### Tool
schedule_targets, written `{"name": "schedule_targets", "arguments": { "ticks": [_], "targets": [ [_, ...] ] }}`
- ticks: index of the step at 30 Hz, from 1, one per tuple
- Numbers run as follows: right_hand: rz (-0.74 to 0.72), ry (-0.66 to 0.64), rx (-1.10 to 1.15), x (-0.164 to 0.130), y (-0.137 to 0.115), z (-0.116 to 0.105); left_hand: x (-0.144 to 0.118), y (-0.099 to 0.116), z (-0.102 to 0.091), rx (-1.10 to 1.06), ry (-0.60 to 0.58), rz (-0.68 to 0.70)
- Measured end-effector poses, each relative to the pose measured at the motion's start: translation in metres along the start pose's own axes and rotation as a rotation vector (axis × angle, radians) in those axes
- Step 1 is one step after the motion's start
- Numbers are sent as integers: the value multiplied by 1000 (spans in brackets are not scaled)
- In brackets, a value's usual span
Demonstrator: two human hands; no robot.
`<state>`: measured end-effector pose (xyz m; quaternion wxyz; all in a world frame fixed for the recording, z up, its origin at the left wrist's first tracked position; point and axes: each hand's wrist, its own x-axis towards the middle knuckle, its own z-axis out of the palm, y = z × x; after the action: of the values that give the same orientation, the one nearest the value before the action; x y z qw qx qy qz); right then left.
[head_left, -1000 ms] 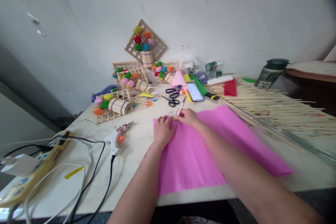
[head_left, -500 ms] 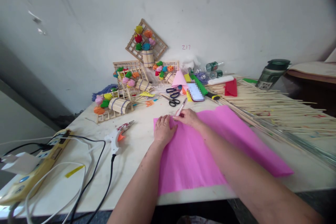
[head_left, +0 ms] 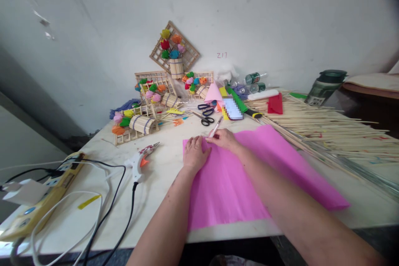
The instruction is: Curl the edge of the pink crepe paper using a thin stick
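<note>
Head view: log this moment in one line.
left hand: flat on pink paper | right hand: holds pen at paper's far edge | glue gun: untouched

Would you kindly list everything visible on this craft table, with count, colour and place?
Pink crepe paper sheet: one, pink, table centre.
White pen: one, white, in the right hand.
Black-handled scissors: two pairs, black, behind the sheet.
White hot glue gun: one, white and orange, left of the sheet.
Yellow power strip: one, yellow, far left.
Bamboo sticks: many, tan, right.
Stick frames with paper flowers: several, multicoloured, against the wall.
Green jar: one, far right.
Left hand: flat on the sheet.
Right hand: fingers gripping the pen.
</note>
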<state>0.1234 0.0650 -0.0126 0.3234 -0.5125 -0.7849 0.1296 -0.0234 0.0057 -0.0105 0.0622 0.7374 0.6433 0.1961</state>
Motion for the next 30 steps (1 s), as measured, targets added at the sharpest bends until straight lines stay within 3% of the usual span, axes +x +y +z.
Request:
{"name": "schedule_targets", "arguments": {
  "ticks": [30],
  "targets": [
    [23,9,-77,1,-2,3,0,0,0,-15,-9,-13]
  ]
}}
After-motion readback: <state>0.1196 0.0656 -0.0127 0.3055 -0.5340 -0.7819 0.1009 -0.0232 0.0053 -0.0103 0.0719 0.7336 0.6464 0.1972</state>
